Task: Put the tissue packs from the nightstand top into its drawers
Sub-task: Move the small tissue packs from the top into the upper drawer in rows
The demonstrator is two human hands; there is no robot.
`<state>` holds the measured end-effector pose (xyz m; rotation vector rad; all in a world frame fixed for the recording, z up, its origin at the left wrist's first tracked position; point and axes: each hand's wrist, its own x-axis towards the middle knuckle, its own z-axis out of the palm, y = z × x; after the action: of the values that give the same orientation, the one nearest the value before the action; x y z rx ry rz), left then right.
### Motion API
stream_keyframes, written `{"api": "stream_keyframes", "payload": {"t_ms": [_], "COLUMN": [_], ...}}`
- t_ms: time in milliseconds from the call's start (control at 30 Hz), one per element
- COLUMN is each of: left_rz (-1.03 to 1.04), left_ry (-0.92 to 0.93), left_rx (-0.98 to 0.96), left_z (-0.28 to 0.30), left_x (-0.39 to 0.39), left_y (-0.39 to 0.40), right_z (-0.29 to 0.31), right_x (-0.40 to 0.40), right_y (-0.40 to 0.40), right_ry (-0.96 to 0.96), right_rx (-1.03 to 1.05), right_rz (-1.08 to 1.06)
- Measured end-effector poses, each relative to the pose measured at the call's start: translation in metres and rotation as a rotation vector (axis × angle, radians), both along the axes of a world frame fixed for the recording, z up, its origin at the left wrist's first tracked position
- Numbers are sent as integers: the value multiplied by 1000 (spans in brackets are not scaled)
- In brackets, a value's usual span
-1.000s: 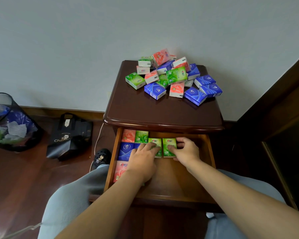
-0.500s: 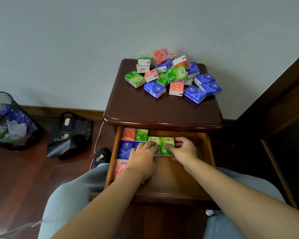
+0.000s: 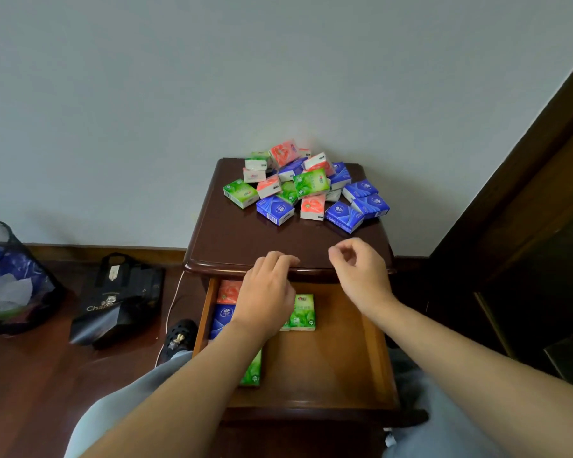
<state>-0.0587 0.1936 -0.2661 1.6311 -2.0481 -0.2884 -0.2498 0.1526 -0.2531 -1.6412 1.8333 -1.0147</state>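
Tissue packs, small green, blue and pink paper-wrapped blocks (image 3: 306,188), heaped at far end of dark polished wooden nightstand top (image 3: 245,239); a few already laid in rows at left of open light-wood drawer (image 3: 338,365). Both hands up and out of drawer, a second ago pressing green packs there. Left hand (image 3: 267,297) loosely curled, holding nothing, over near edge; right hand (image 3: 358,271) likewise, raised toward heap. Probably reaching for next packs.

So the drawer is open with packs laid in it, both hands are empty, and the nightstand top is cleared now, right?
Not cleared: the head view shows a pile of tissue packs at the back of the nightstand top. The drawer is open with packs inside, and the left hand and right hand are empty.
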Motion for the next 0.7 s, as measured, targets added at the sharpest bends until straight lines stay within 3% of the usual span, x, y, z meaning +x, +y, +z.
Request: {"api": "stream_keyframes", "payload": {"t_ms": [67, 133, 267, 367, 467, 567, 633, 700], "left_rz": [-3, -15, -26, -42, -17, 48, 49, 15], "left_ry": [-49, -128, -133, -147, -205, -348, -393, -362], "left_rx": [81, 201, 315, 325, 342, 281, 211, 147], "left_z": [4, 2, -2, 4, 13, 21, 24, 26], "left_x": [-6, -9, -11, -8, -12, -23, -35, -51], "left_y": [-12, -20, -23, -28, -35, -39, -45, -56], "right_z": [5, 3, -3, -12, -11, -7, -8, -12], "right_x": [-6, -9, -14, -15, -19, -35, -50, -65], "right_y": [-21, -42, -76, -89, -101, -114, -121, -124], "right_ry": [149, 310, 387, 401, 252, 461, 595, 595], "right_rx": [-64, 70, 152, 109, -5, -73, 20, 126], "right_rz": [2, 19, -20, -84, -223, -258, -209, -153]}}
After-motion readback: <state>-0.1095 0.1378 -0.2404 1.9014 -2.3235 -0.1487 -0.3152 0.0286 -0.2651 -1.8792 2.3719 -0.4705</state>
